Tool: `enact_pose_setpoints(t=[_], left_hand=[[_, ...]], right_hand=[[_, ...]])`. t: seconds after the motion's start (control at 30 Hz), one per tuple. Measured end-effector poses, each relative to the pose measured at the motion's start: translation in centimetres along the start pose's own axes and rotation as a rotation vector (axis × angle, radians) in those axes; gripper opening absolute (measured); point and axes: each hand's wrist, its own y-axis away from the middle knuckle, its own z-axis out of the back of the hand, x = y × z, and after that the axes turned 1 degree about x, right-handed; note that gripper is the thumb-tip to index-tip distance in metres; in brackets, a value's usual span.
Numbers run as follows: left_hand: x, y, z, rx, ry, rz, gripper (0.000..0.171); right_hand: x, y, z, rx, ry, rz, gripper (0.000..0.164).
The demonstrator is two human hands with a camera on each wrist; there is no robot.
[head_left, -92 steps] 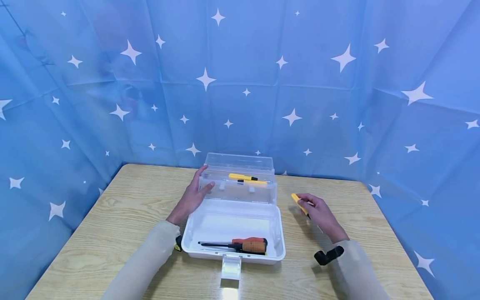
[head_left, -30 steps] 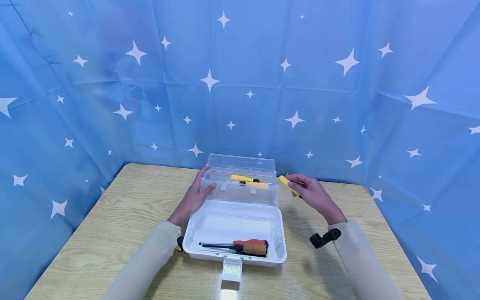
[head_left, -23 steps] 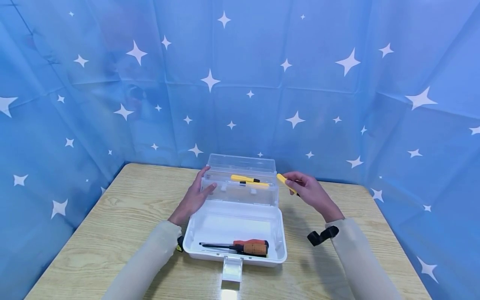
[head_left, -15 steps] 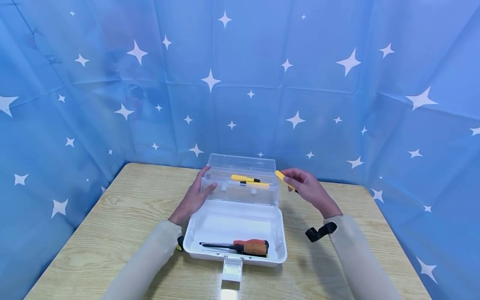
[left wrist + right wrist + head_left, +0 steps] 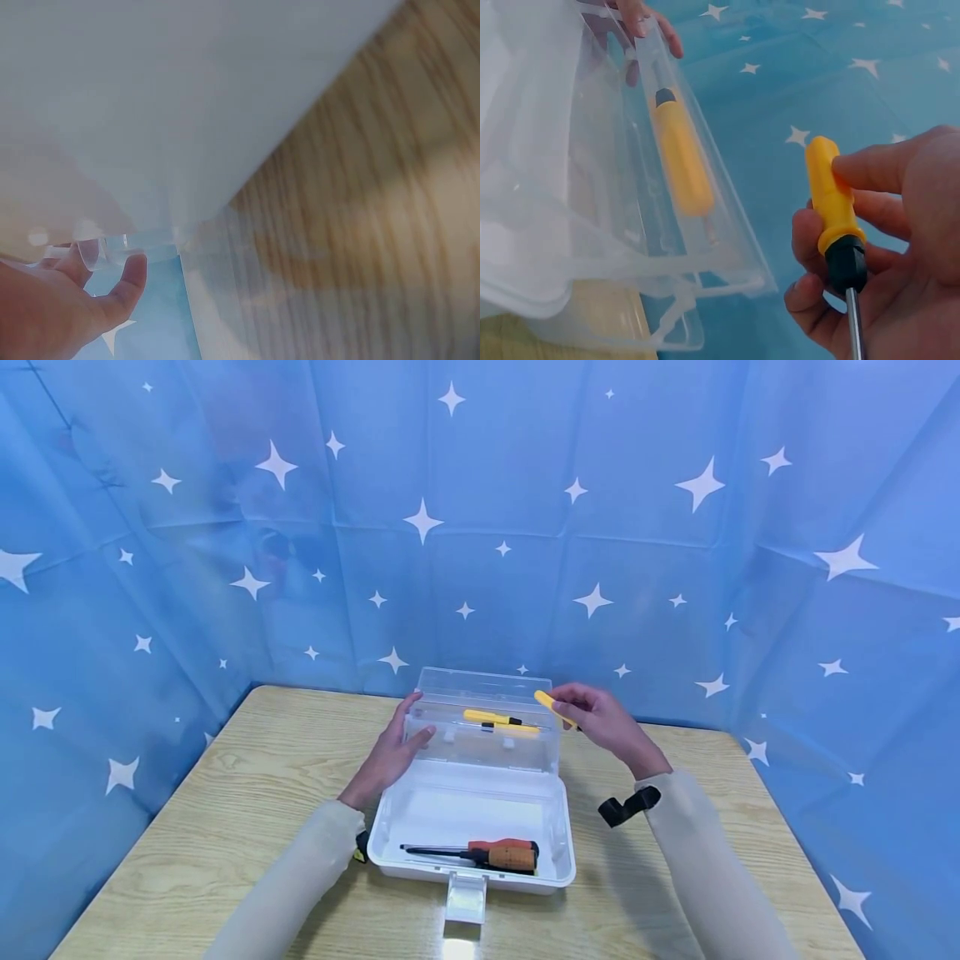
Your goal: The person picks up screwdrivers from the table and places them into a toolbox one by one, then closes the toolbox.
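Observation:
A white toolbox (image 5: 465,806) stands with its clear lid (image 5: 480,756) tipped back. My left hand (image 5: 385,758) grips the lid's left end, thumb in front and fingers behind. Beside the lid's right end, my right hand (image 5: 607,724) holds a yellow-handled screwdriver (image 5: 829,187) between thumb and fingers, its metal shaft pointing back toward the palm side. Two yellow-handled screwdrivers, one upper (image 5: 486,716) and one lower (image 5: 517,728), lie in the lid's compartment. Inside the box, a red-handled screwdriver (image 5: 501,844) and a brown-handled screwdriver (image 5: 512,858) lie along the front wall.
The box's clear latch (image 5: 466,897) hangs down in front. Under everything is a wood-grain table (image 5: 262,760). A blue curtain with white stars (image 5: 480,527) rises right behind the lid and along both sides.
My right hand has carried the yellow screwdriver left and away from me, from over the table to the lid's right end. My left hand stays on the lid.

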Motion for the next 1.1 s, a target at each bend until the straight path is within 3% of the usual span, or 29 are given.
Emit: enact_pose_setpoints(t=[0.7, 1.1], left_hand=[[-0.4, 0.0, 0.0, -0.006, -0.022, -0.007, 0.067], [-0.1, -0.1, 0.0, -0.011, -0.023, 0.002, 0.065]], right_hand=[[2.3, -3.4, -1.6, 0.07, 0.04, 0.083, 0.028], [2.5, -5.1, -2.8, 0.082, 0.063, 0.076, 0.027]])
